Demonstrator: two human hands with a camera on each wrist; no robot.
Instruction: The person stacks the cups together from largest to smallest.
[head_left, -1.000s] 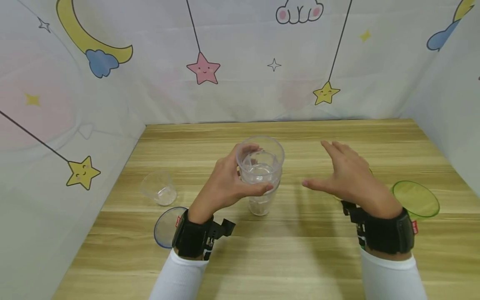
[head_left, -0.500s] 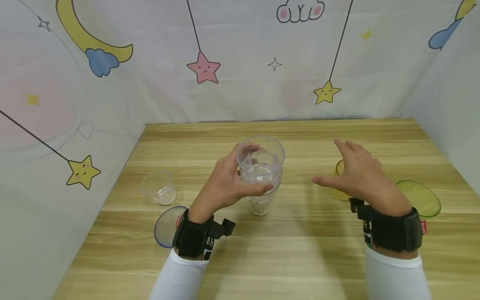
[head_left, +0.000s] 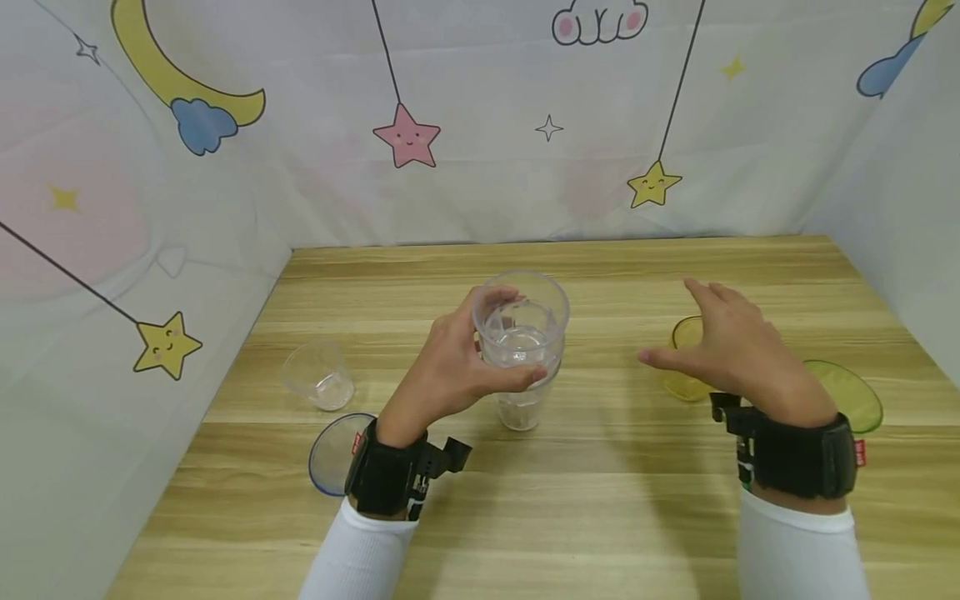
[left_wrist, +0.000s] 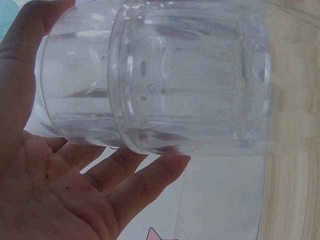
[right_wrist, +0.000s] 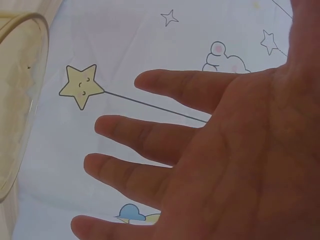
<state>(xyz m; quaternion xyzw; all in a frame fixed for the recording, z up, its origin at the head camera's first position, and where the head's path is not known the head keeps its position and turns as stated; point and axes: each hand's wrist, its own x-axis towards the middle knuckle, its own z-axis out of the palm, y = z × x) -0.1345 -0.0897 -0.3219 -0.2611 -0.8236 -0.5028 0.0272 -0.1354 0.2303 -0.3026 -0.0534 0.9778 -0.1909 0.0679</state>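
Observation:
In the head view my left hand [head_left: 453, 362] grips a stack of clear plastic cups [head_left: 521, 350] near the middle of the table. The left wrist view shows the fingers and thumb around the upper part of the stacked cups [left_wrist: 190, 85], one nested in another. My right hand [head_left: 738, 354] is held with thumb and fingers spread and nothing in it. It is nearest to a transparent yellow cup [head_left: 684, 385], partly hidden behind it. In the right wrist view the yellow cup [right_wrist: 20, 105] shows at the left edge, apart from the outstretched fingers [right_wrist: 145, 137].
A clear cup [head_left: 318, 379] stands at the left of the wooden table [head_left: 570, 533]. In front of it is a blue-rimmed cup [head_left: 330, 458], partly covered by the left wrist strap. Behind the right wrist is a green-rimmed cup [head_left: 847, 396]. White printed cloth [head_left: 495, 200] closes off the back and sides.
My right hand has moved to the right, away from the stacked cups, so more of the yellow cup shows. The left hand and its cups have stayed in place.

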